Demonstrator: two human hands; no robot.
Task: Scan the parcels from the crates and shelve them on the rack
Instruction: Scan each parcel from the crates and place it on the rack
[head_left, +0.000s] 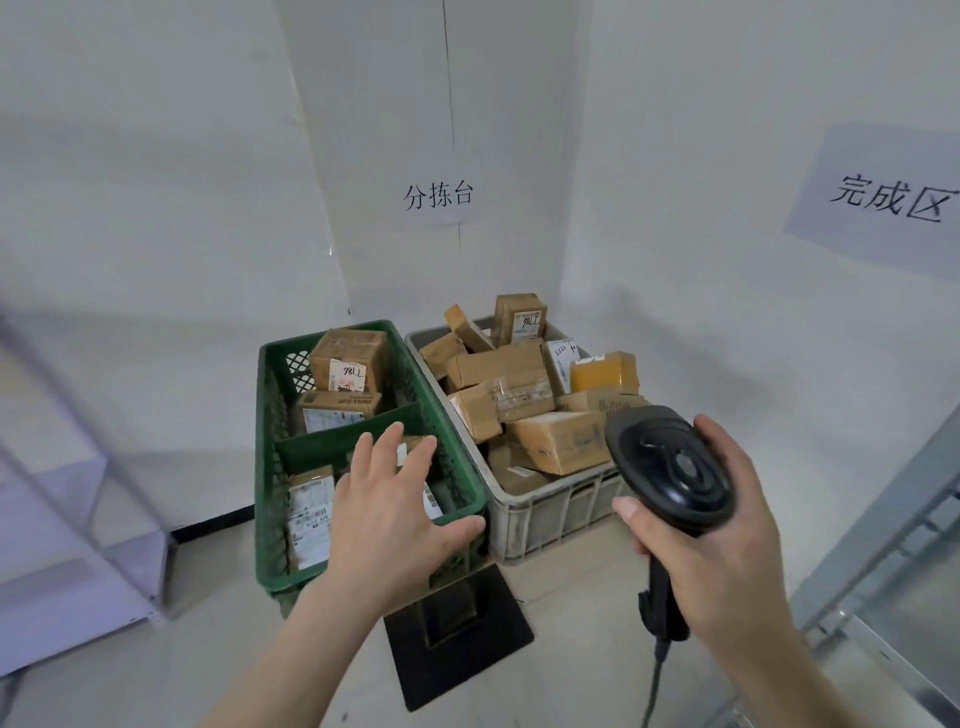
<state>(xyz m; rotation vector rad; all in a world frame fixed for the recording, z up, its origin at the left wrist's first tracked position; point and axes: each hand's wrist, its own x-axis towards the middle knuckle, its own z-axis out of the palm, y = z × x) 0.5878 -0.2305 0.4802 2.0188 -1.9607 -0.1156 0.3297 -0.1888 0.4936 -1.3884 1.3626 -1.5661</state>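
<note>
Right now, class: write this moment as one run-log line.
left hand: open, reaching over green crate | right hand: holds scanner | grey crate: piled with parcels

The room is a corner with white walls (156, 156). One paper sign (439, 196) with three black characters is on the back wall, and a vertical seam runs above and below it. A second sign (888, 197) with black characters is on the right wall. The floor (208, 649) is pale and smooth. A black flat base (457, 644) lies on it. At the left edge stands blurred pale metal shelving (78, 519). The light is soft and even.
</note>
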